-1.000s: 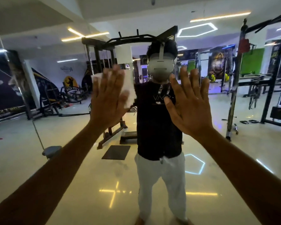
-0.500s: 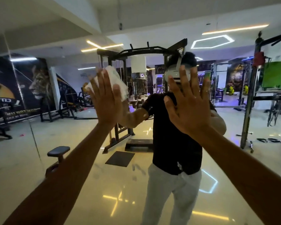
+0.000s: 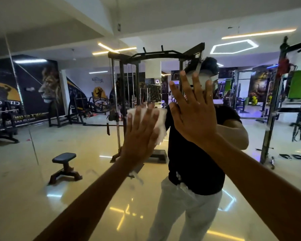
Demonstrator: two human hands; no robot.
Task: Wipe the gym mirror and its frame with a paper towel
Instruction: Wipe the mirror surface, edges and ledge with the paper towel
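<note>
A large gym mirror (image 3: 87,171) fills the view and reflects the gym floor, machines and the person wiping. My left hand (image 3: 141,134) lies flat on the glass and presses a white paper towel (image 3: 161,120) against it; the towel shows past the fingers on the right. My right hand (image 3: 192,112) rests flat on the glass just to the right and a little higher, fingers spread, holding nothing. A thin vertical seam between mirror panels (image 3: 19,94) runs down the left side. No frame edge is plainly visible.
Everything else is reflection: a black cable machine (image 3: 122,101), a small padded bench (image 3: 64,166), wall murals at the left, racks at the right (image 3: 274,108), and glossy floor with ceiling light reflections.
My left hand slid the paper towel down and to the right across the glass, from upper left to beside my right hand. My right hand stayed flat on the mirror.
</note>
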